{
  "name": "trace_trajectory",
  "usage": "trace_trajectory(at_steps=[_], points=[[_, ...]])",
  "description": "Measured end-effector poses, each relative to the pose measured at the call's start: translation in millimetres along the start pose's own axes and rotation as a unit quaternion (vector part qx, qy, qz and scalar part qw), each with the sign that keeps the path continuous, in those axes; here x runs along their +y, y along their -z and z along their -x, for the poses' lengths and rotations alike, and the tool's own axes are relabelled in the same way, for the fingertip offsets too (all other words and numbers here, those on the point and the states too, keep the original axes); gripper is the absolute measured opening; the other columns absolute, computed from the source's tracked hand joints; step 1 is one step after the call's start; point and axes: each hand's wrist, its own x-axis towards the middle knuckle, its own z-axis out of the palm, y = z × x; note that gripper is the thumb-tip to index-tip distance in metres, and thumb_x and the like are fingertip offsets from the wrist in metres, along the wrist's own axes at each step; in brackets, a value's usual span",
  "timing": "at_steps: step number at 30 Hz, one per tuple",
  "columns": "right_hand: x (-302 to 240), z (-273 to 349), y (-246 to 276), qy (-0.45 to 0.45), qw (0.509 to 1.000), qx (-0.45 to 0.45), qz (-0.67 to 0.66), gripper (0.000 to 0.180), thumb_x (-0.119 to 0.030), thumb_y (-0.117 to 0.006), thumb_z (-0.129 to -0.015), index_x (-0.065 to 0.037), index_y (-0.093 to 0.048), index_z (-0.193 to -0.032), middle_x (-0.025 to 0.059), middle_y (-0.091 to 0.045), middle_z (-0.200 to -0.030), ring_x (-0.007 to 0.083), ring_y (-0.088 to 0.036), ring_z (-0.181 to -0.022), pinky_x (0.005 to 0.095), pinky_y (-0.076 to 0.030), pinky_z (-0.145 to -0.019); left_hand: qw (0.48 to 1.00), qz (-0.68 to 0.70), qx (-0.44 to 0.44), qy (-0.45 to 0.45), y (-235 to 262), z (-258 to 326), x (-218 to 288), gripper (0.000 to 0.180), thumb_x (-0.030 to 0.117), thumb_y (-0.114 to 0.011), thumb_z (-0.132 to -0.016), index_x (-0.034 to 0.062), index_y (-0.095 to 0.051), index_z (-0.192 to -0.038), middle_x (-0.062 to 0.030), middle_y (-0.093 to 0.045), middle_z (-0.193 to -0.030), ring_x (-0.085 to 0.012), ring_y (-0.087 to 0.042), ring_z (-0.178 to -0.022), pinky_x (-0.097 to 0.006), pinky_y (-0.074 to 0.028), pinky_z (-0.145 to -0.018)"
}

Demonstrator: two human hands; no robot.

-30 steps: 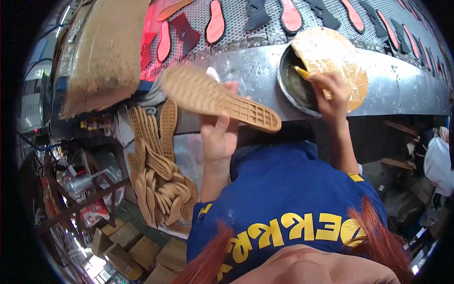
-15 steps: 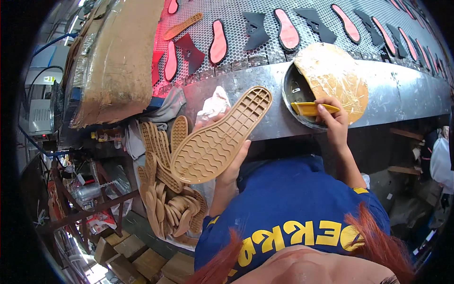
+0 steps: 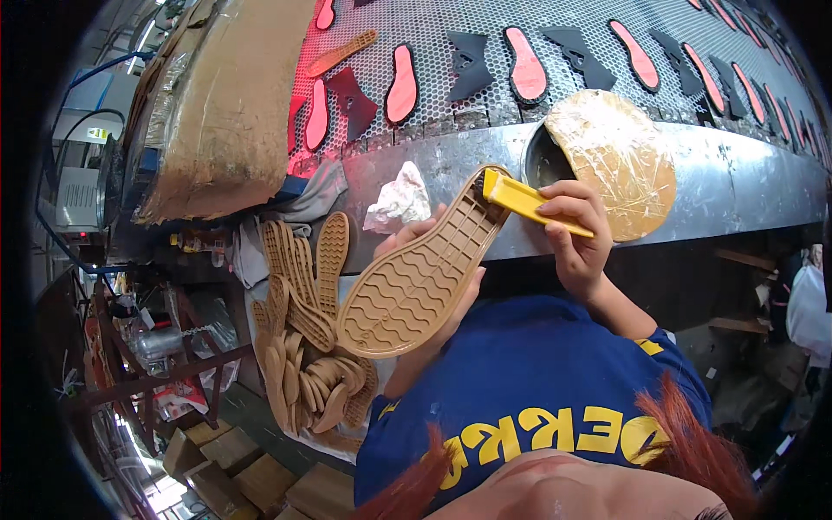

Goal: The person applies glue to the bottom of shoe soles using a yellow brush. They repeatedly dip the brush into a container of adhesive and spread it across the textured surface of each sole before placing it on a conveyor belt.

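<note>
Broadly, by descending size:

Mesh conveyor belt (image 3: 555, 26), one, running across the top; it carries flat shoe parts laid singly and apart. Pink-red insoles with dark rims (image 3: 527, 65): at least six in view; black cut pieces (image 3: 468, 61): roughly five, more bending out of sight toward the rim.

Steel counter (image 3: 737, 182), one, edging the belt at working height.

Cardboard sheet (image 3: 221, 104), one, propped at the left.

Round glue pot (image 3: 544, 160), one, sunk in the counter just beside the right hand; its crusted tan lid (image 3: 620, 165) leans open so the pot stays reachable.

Heap of tan rubber outsoles (image 3: 303, 347), too many and too overlapped to count, piled at the left.

Tan outsole (image 3: 416, 277), one, tread up, tilted toward the pot; left hand (image 3: 433, 321) cradles it from beneath, its grip wrapped round the edges.

White crumpled rag (image 3: 400, 198), one, on the counter.

Yellow flat-handled tool (image 3: 530, 201), one; right hand (image 3: 576, 234) has its grip closed on the handle, the tip touching the outsole's upper end.
</note>
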Motion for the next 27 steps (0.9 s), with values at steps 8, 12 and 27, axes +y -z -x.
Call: trace_trajectory(at_steps=[8, 12, 27], points=[[-16.8, 3.6, -10.6, 0.073, 0.994, -0.073, 0.022, 0.029, -0.025, -0.074, -0.082, -0.001, -0.065, -0.096, 0.0147, -0.06, -0.101, 0.0244, -0.061, -0.086, 0.031, -0.05, -0.073, 0.994, 0.047, 0.069, 0.069, -14.2, -12.4, 7.3, 0.049, 0.001, -0.077, -0.071, -0.0023, -0.05, -0.113, -0.0171, -0.06, -0.118, -0.0206, -0.056, -0.116, -0.031, -0.045, -0.098], [-29.2, 0.5, -24.1, 0.151, 0.983, -0.096, 0.027, 0.036, -0.028, -0.079, -0.075, -0.001, -0.066, -0.097, 0.0145, -0.061, -0.097, 0.025, -0.062, -0.084, 0.0313, -0.052, -0.07, 0.967, 0.071, 0.115, 0.217, 1.2, -3.3, -13.7, 0.042, 0.003, -0.068, -0.08, -0.0017, -0.048, -0.117, -0.0176, -0.057, -0.12, -0.0217, -0.057, -0.113, -0.032, -0.05, -0.091], [-58.5, -13.4, -74.1, 0.396, 0.91, -0.116, -0.045, 0.045, -0.038, -0.073, -0.081, 0.005, -0.066, -0.09, 0.0164, -0.059, -0.091, 0.0251, -0.064, -0.069, 0.0305, -0.057, -0.061, 0.934, 0.22, -0.046, 0.278, 30.2, 18.6, -72.2, 0.039, 0.028, -0.05, -0.094, 0.0094, -0.045, -0.127, -0.0115, -0.049, -0.13, -0.0202, -0.053, -0.116, -0.036, -0.044, -0.103]])
